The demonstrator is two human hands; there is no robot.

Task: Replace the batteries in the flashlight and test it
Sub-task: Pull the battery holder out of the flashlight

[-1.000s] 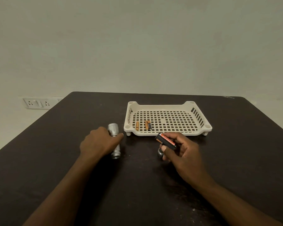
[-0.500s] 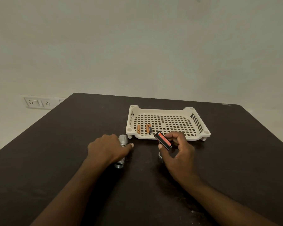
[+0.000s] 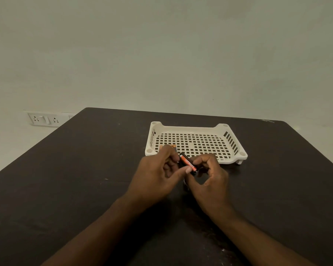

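Note:
A black battery holder (image 3: 188,163) with a red-orange battery in it is held just above the table, in front of the white tray (image 3: 231,157). My left hand (image 3: 158,175) pinches its left end between thumb and fingers. My right hand (image 3: 210,177) grips its right end. Loose orange-tipped batteries (image 3: 173,146) lie in the tray's near left corner, partly hidden behind my left fingers. A small metallic part (image 3: 185,182) shows on the table under my right hand. The silver flashlight body is not visible; my left hand and forearm cover the spot where it lay.
The dark table (image 3: 85,169) runs to a back edge against a pale wall. A white socket plate (image 3: 44,119) sits on the wall at the left. The perforated tray stands on short legs at centre right.
My left hand has left the flashlight body and moved right onto the battery holder. My right hand has stayed in place with the holder.

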